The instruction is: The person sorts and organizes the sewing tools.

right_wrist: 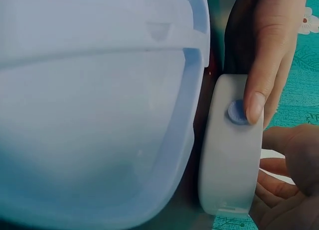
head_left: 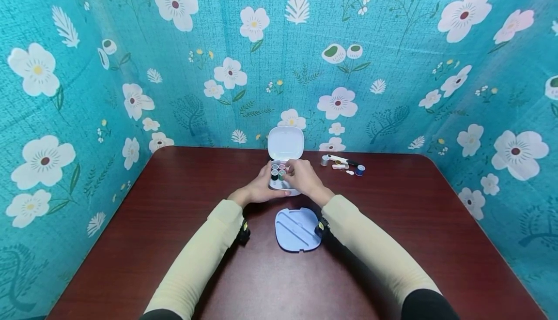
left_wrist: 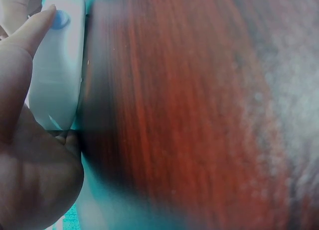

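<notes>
A small white sewing box (head_left: 275, 184) stands on the table with its lid (head_left: 286, 142) raised at the back. Several thread spools (head_left: 274, 175) sit upright in its left part, dark and green ones among them. My left hand (head_left: 258, 189) grips the box along its left side and front, the thumb beside the round blue button (right_wrist: 238, 112) on the front wall. My right hand (head_left: 303, 177) is over the right part of the box, fingers bent down among the spools. The back of that hand hides its fingertips, so I cannot tell what they hold.
A light blue tray (head_left: 298, 230) with raised ridges lies on the table in front of the box, partly under the right wrist. At the back right are a blue spool (head_left: 360, 170), a grey spool (head_left: 324, 160), a black-and-white tool (head_left: 343, 160) and small pieces. A flowered curtain hangs behind.
</notes>
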Available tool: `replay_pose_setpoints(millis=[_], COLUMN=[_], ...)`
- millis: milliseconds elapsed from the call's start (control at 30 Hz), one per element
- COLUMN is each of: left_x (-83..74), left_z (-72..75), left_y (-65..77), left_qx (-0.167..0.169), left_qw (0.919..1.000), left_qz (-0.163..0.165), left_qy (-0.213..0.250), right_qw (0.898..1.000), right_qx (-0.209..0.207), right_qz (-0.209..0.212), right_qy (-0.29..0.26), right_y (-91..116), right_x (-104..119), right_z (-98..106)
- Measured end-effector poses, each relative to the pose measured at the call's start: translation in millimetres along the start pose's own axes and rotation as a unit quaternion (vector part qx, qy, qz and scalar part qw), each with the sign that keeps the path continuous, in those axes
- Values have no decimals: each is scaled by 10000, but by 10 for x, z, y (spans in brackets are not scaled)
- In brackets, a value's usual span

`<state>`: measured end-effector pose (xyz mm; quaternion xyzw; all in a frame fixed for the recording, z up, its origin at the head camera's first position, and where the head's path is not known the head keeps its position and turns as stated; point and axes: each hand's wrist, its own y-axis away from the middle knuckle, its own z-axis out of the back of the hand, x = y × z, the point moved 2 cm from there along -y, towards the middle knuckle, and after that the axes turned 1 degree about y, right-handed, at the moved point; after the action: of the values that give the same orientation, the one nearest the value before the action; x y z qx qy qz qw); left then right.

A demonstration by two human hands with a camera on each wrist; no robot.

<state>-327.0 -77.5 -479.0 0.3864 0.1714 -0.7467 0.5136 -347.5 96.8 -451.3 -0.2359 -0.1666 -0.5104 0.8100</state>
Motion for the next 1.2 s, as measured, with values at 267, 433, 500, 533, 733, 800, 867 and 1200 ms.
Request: replay_pose_setpoints(millis=[267, 433, 500, 533, 733, 800, 867, 1200], left_x=[-2, -7, -5, -4, -1, -2, 2, 7], left_z=[-3, -12, -15, -17, -21, -19, -17, -14], left_y=[5, 15, 16, 14, 3, 3, -1, -6], left_qx=[-52, -84, -107, -119, -177, -181, -179, -141], left_qw=[9998, 9999, 9998, 9998, 9996, 9996, 9996, 9998], left_qz=[-32, -66, -77, -86, -112, -119, -126, -19], left_qy=[176, 135, 131, 134, 162, 161, 162, 138], right_qw=[10000, 10000, 10000, 9999, 9998, 9998, 9998, 9997], right_qx=[-3, -17, -68, -102, -144, -134, -128, -234], right_qz=[-9, 30, 55, 78, 130, 107, 66, 15], right_qy=[-49, -58, -17, 5, 80, 102, 134, 99], right_y=[74, 127, 141, 147, 186, 199, 209, 267], right_x=[-17, -19, -16, -15, -23, -30, -48, -169], right_z=[72, 119, 145, 159, 222, 234, 244, 310])
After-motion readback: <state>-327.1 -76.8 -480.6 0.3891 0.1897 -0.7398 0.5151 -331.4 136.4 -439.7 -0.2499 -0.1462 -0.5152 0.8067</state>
